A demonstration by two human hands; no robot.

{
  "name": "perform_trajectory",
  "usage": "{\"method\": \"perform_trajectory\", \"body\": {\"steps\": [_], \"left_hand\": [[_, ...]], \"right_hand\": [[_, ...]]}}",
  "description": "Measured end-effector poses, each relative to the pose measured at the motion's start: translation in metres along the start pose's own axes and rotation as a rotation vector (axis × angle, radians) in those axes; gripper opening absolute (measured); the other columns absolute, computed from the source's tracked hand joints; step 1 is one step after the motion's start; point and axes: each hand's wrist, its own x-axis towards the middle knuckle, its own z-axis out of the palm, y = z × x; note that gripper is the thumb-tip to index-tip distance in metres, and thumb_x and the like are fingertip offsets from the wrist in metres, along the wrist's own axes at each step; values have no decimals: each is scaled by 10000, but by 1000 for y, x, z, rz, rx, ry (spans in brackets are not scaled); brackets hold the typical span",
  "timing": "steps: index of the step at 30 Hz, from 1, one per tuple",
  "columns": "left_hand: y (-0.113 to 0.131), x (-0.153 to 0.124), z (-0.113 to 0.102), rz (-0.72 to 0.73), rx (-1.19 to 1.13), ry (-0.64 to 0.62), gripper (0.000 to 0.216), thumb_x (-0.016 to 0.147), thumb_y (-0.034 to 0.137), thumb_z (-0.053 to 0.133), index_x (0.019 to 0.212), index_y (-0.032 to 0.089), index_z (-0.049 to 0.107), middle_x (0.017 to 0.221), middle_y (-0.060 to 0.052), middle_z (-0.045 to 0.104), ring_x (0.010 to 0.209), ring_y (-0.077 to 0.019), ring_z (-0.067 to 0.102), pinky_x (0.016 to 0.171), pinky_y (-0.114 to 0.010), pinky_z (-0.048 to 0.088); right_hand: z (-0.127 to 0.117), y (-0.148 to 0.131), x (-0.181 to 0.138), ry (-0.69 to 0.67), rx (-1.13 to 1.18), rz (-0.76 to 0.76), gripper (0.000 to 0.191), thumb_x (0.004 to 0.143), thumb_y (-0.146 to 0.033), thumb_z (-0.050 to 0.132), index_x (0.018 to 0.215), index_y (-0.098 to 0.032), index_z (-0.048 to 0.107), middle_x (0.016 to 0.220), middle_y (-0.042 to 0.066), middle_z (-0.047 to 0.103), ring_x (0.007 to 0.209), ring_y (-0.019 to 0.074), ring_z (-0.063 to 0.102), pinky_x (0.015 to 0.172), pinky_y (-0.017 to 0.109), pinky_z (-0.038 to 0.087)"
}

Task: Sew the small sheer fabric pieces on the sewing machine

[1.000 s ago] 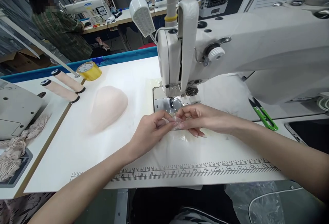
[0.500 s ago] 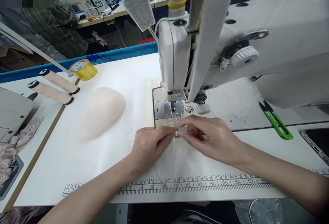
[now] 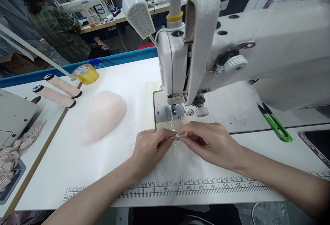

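Note:
My left hand (image 3: 149, 151) and my right hand (image 3: 213, 144) meet in front of the sewing machine (image 3: 171, 66), just on the near side of its needle plate (image 3: 163, 112). Thumb and forefinger of each are closed in a pinch on a thin pale strip (image 3: 177, 136). Only a short bit of it shows between the fingertips, so its exact kind is unclear. Left of the machine, a sheer pale-pink fabric piece (image 3: 108, 111), rounded like a cup, rests on the white table (image 3: 134, 73).
Green-handled thread snips (image 3: 278, 128) and a phone (image 3: 318, 146) lie at right. Two thread spools (image 3: 55, 96) and a yellow tape roll (image 3: 87, 75) are at left. A printed ruler (image 3: 190, 188) runs along the front edge. Another person (image 3: 55, 32) sits beyond.
My right fingertips have lowered slightly, closer to the left ones, and the strip's middle now shows as a small whitish bit. The view has tilted up a little.

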Motion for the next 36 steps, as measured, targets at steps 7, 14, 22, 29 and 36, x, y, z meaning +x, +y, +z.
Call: {"method": "perform_trajectory", "body": {"steps": [7,14,22,29,36], "left_hand": [[1,0,0,-3,-1,3,137,952,226,537,843,173,600,514,78,550,433,-45,450,447,-147,351],[2,1,0,-10,-5,-11,122,954,220,530,879,182,618,495,89,525,419,-46,421,439,-151,342],[0,-3,0,-33,-19,-92,107,939,169,534,1004,185,618,621,55,668,482,-69,557,499,-174,440],[0,-2,0,-4,-3,-100,87,937,161,540,943,181,625,626,53,667,496,-67,569,509,-180,435],[-2,0,-2,121,120,18,61,936,172,562,889,176,601,504,94,548,398,-48,393,451,-190,334]], "right_hand": [[1,0,-2,-16,35,30,95,937,-146,526,1010,-178,576,654,-60,505,508,58,411,477,183,361],[1,-1,0,-12,28,57,79,923,-132,521,963,-182,567,651,-59,520,508,58,421,480,182,369],[1,1,-1,21,6,14,106,918,-110,507,939,-181,583,691,-39,577,527,62,470,491,186,396],[1,-1,0,49,-24,2,100,932,-131,511,897,-187,587,723,-16,622,575,78,543,510,193,434],[3,1,-3,37,-22,-15,128,934,-163,544,1057,-178,576,647,-61,574,492,56,487,469,173,405]]}}
